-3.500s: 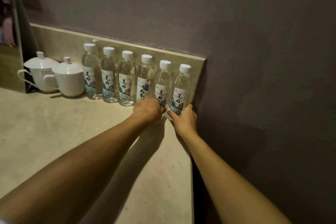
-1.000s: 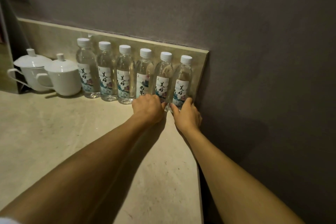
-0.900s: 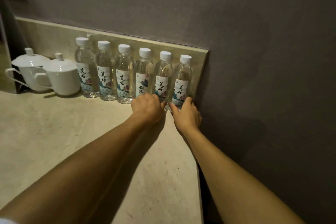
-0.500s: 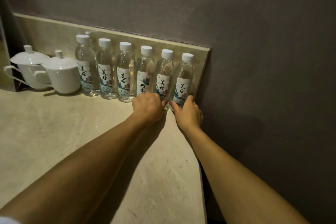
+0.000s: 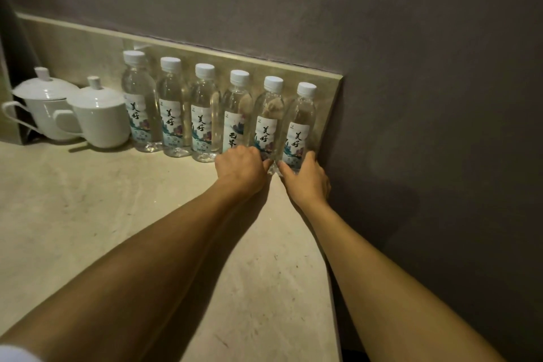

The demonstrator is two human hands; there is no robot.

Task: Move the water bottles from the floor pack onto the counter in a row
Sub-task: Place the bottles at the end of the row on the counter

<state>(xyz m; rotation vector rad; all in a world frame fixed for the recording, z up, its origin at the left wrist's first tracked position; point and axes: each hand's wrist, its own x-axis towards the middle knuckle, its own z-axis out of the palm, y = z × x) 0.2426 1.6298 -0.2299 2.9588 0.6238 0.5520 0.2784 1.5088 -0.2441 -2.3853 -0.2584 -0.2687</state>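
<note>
Six clear plastic water bottles with white caps (image 5: 217,110) stand in a row against the beige stone backsplash (image 5: 326,88). Left hand (image 5: 239,169) curls round the fifth bottle's base; right hand (image 5: 305,176) cups the sixth, nearest the backsplash's end. Risk: a sideways nudge topples neighbours like dominoes.

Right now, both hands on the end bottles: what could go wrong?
1. The last bottle, held by the right hand, stands at the counter's right edge; a push that way could drop it.
2. The six bottles stand tightly packed; the left hand's grip on the fifth bottle could knock the fourth bottle.
</note>
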